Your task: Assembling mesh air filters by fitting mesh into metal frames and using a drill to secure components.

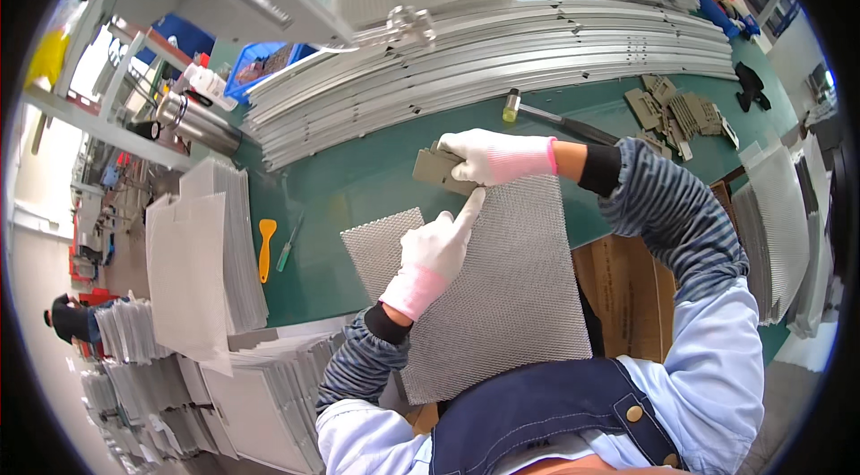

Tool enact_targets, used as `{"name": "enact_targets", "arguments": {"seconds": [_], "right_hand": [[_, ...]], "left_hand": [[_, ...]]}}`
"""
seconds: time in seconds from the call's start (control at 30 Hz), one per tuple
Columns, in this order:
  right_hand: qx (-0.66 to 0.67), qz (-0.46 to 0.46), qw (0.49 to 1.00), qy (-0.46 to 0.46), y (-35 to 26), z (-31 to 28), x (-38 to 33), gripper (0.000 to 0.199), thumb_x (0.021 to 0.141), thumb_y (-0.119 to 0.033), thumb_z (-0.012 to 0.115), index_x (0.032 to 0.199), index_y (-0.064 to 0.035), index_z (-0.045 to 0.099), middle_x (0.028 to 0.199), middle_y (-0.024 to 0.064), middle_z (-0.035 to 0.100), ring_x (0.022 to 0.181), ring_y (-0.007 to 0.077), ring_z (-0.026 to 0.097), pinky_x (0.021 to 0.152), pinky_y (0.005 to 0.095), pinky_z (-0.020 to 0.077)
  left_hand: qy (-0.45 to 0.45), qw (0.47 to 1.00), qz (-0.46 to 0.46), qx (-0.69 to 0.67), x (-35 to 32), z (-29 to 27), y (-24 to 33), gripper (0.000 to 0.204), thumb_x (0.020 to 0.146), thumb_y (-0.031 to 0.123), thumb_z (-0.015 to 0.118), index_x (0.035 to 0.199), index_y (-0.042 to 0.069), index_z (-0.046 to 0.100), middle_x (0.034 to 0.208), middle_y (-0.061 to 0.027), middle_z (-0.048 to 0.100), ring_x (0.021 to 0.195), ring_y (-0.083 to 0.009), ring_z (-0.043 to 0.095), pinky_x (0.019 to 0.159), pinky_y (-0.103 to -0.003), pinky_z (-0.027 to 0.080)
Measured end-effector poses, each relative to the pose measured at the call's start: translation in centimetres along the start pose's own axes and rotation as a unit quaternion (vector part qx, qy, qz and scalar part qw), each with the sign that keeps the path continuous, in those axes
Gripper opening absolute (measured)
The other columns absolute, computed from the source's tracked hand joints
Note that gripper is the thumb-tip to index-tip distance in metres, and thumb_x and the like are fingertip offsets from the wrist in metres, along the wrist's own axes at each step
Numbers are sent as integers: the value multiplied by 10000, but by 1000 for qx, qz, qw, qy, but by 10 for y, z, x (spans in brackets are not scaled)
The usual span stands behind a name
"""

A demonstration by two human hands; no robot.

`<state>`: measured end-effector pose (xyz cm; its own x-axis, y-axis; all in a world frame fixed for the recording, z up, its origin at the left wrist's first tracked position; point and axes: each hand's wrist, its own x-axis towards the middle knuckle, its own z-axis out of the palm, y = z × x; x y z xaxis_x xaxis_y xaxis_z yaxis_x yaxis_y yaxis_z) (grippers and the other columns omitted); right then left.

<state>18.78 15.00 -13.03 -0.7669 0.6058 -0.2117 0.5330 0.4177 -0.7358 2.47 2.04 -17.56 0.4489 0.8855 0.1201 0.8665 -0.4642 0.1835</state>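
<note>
My right hand [497, 155], in a white glove with a pink cuff, grips a small stack of flat grey-beige plates [434, 168] above the green table. My left hand [434, 251], gloved alike, stretches its index finger up to the lower edge of the plates, close to the right fingers. The other left fingers are bent, and nothing shows in them. Beneath both hands lies a grey fine-mesh panel [511, 296] with a notch at its upper left. It reaches over the table's near edge toward my body.
Long silver metal strips [502, 49] lie across the back. A hammer [564, 121] and loose grey-beige plates [681, 116] are at right. To the left are a yellow scraper [266, 251], a screwdriver [289, 244] and stacked mesh sheets [193, 260]. A cardboard box [627, 291] stands below the edge.
</note>
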Motion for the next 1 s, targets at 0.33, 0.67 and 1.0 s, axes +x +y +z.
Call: {"name": "enact_targets", "arguments": {"seconds": [0.33, 0.67, 1.0], "right_hand": [[4, -40, 998, -54, 1, 13, 25, 373, 842, -71, 553, 1193, 49, 512, 1014, 175, 636, 903, 253, 625, 791, 355, 504], [18, -34, 991, -130, -16, 8, 17, 329, 817, -46, 570, 1137, 31, 579, 963, 162, 653, 862, 263, 633, 792, 349, 504], [19, -10, 998, -57, -26, 12, -4, 325, 846, -29, 537, 1167, 20, 534, 970, 173, 658, 848, 279, 650, 769, 369, 508]], "left_hand": [[16, 997, 18, -71, -8, 4, -22, 556, 858, 130, 558, 1398, 192, 440, 679, -83, 586, 519, -237, 610, 472, -368, 502], [155, 987, -40, 17, -9, -64, -40, 429, 709, 155, 729, 1124, 110, 628, 955, -93, 657, 735, -240, 670, 628, -330, 549], [-199, 886, -140, -395, 19, -62, -80, 236, 752, 127, 733, 931, -25, 713, 748, -95, 700, 640, -132, 618, 655, -284, 501]]}}
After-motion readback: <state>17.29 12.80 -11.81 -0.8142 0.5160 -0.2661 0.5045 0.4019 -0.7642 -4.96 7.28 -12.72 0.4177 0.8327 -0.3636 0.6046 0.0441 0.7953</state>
